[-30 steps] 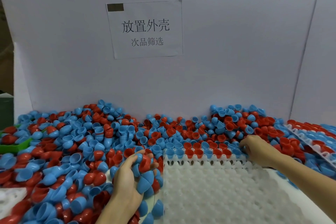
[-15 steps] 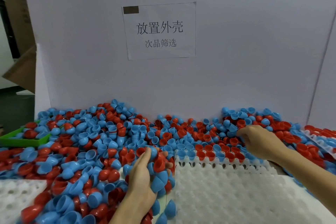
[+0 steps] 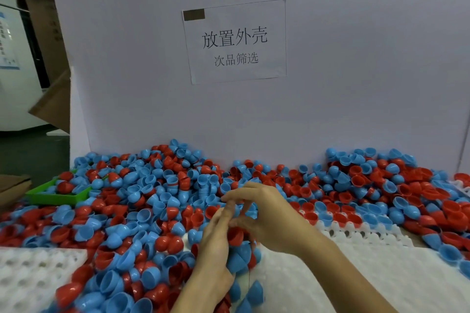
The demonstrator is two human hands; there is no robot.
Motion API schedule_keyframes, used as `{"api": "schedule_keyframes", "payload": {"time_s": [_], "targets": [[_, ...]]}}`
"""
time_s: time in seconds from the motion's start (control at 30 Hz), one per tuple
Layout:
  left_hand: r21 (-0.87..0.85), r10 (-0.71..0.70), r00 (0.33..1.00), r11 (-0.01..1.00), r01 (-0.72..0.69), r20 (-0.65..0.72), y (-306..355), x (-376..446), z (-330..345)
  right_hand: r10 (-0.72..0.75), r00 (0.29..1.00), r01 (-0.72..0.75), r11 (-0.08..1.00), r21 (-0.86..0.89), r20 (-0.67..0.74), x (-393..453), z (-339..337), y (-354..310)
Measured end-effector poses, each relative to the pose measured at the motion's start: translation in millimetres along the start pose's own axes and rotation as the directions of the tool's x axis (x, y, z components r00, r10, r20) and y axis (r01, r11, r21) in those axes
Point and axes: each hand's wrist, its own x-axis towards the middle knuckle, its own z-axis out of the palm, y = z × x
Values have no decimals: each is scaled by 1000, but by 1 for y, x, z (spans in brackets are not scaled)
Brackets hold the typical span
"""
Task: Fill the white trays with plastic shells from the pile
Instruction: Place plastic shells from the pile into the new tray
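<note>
A white board [image 3: 330, 109] stands upright across the middle and right of my view, filling most of the frame. A paper sign [image 3: 235, 42] is stuck to it in the upper centre, printed with dark Chinese characters and a dark patch at its top left corner. At the left edge, about mid-height, I see a green tray [image 3: 54, 197]. In the upper left, brown cardboard [image 3: 53, 107] leans beside a white panel [image 3: 15, 63] with blurred blue print.
</note>
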Motion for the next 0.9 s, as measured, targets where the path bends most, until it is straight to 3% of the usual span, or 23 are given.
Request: {"api": "schedule_keyframes", "payload": {"time_s": [0.17, 0.37, 0.57, 0.63, 0.73, 0.77, 0.83, 0.87, 0.9], "targets": [[78, 7, 1000, 997, -8, 13, -4, 4, -2, 29, 999, -29, 1000, 11, -45, 2, 4, 10], [84, -8, 995, 996, -1, 97, -6, 5, -4, -14, 1000, 14, 1000, -2, 7, 1, 4, 15], [47, 34, 999, 998, -34, 1, 2, 6, -8, 148, 963, -129, 987, 98, -225, -3, -21, 20], [44, 17, 999, 999, -15, -32, 4, 5, -9, 195, 976, -189, 980, 67, -102, -9, -39, 22], [28, 10, 997, 1000, -8, -72, 5, 3, -7, 254, 914, -247, 967, -60, 318, -20, -68, 18], [27, 9, 996, 1000, -6, -84, 5, 2, -6, 276, 843, -242, 961, -132, 463, -22, -78, 15], [26, -3, 996, 1000, 5, -88, 5, 0, -5, 337, 620, -252, 941, -227, 709, -21, -92, 6], [34, -10, 996, 999, 13, -87, 5, 0, -5, 343, 548, -257, 937, -237, 763, -18, -94, 4], [41, -17, 996, 999, 20, -88, 6, 0, -4, 332, 550, -252, 941, -227, 766, -14, -94, 4]]}}
